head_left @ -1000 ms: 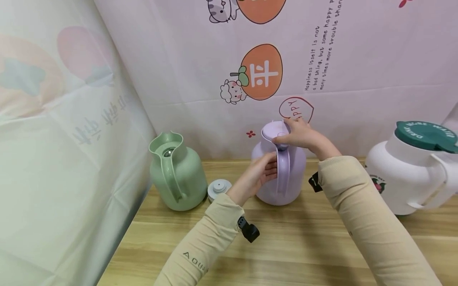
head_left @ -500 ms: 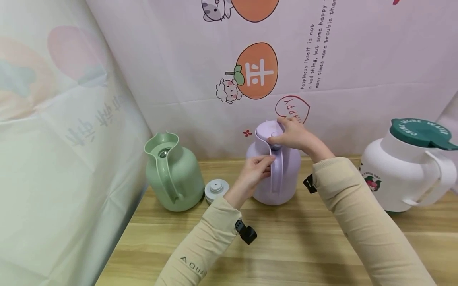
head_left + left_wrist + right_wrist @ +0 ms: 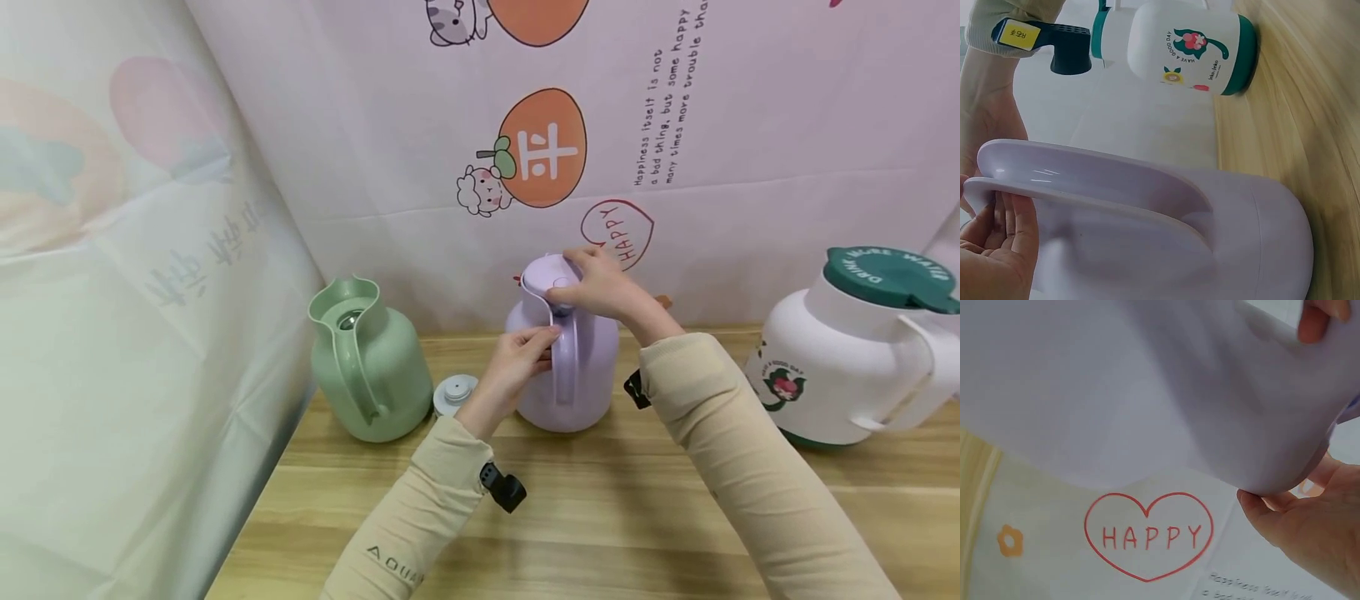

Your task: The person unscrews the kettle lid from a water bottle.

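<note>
A lavender thermos jug (image 3: pixel 592 367) stands on the wooden table, its handle (image 3: pixel 566 367) facing me. Thumb and fingers of my left hand (image 3: pixel 513 362) pinch the upper end of that handle; the left wrist view shows the fingertips behind its edge. From above, my right hand (image 3: pixel 603 287) spans and grips the lavender lid (image 3: pixel 546 273) seated in the jug's mouth. In the right wrist view, fingers of the right hand (image 3: pixel 1310 512) lie against the rim of the jug's neck. To the left, a green thermos jug (image 3: pixel 375 367) stands with its mouth uncovered.
A pale grey stopper (image 3: pixel 454 392) lies between the two jugs, partly hidden by my left wrist. At right stands a white thermos jug (image 3: pixel 825 367) with a dark green lid (image 3: pixel 888 279). A printed cloth (image 3: pixel 420 167) hangs behind the table (image 3: pixel 570 517).
The lavender jug has shifted a little left, toward the green one, both hands moving with it. My left fingers have gone from lying beside the handle to pinching its top.
</note>
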`<state>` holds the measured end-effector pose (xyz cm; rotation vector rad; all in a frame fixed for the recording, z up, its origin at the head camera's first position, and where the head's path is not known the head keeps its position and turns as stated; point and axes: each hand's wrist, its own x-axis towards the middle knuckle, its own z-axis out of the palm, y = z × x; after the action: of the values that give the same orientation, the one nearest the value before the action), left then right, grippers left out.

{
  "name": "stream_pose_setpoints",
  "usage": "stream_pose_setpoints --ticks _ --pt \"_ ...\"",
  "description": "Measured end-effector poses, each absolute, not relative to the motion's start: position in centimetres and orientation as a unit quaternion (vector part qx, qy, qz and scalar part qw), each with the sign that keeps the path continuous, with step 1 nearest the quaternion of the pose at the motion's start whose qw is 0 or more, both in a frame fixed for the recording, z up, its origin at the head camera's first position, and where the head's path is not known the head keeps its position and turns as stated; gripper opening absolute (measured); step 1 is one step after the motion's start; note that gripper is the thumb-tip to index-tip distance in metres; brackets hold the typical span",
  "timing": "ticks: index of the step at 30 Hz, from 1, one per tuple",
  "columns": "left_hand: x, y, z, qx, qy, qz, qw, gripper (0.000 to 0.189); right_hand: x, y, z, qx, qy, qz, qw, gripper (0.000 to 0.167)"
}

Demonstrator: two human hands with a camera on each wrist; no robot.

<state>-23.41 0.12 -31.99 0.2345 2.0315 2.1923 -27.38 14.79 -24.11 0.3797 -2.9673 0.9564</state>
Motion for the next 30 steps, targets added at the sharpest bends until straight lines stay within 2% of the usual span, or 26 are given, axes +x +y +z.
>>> stream_pose_setpoints --ticks 7,17,30 --pt "-23.6 -0.4 -32.0 0.089 0.684 0.719 0.088 0.035 -27.0 14.7 -24.1 0.126 -0.951 0.281 0.001 0.079" --pt "-24.4 -0.9 -31.6 0.115 0.687 0.701 0.149 0.033 -27.1 15.0 -23.6 0.171 -0.95 0.26 0.012 0.076" --pt "-24.9 -1.5 -31.5 0.147 0.696 0.689 0.138 0.031 -27.3 14.4 -22.7 0.179 -0.948 0.263 -0.008 0.076"
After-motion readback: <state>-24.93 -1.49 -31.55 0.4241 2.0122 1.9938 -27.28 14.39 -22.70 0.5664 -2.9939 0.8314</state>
